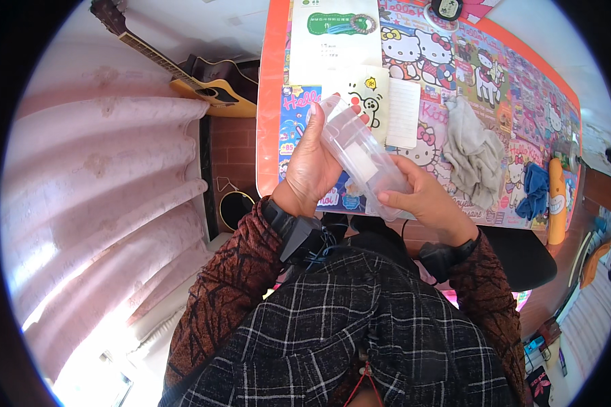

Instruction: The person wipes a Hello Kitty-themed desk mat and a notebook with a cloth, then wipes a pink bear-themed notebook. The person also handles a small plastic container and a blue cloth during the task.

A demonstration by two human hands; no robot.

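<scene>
A long clear plastic box (355, 147) is held tilted over the table's near edge, between both hands. My left hand (315, 147) grips its upper end, thumb on the near side and fingertips showing beyond it. My right hand (422, 196) holds the lower end, thumb across the plastic. Something pale and rectangular shows on or through the box. Beyond it lie a booklet with a cartoon bear (379, 99), a small lined notepad (403, 113) and a white printed sheet (336, 56) with a beaded hair tie (362, 23) on top.
A cartoon-print cover with an orange border (271, 127) covers the table. To the right lie a crumpled grey cloth (473, 152), a blue cloth (533, 191) and a long yellow case with a face (556, 203). A guitar (219, 91) stands at left, beside a pink curtain (102, 178).
</scene>
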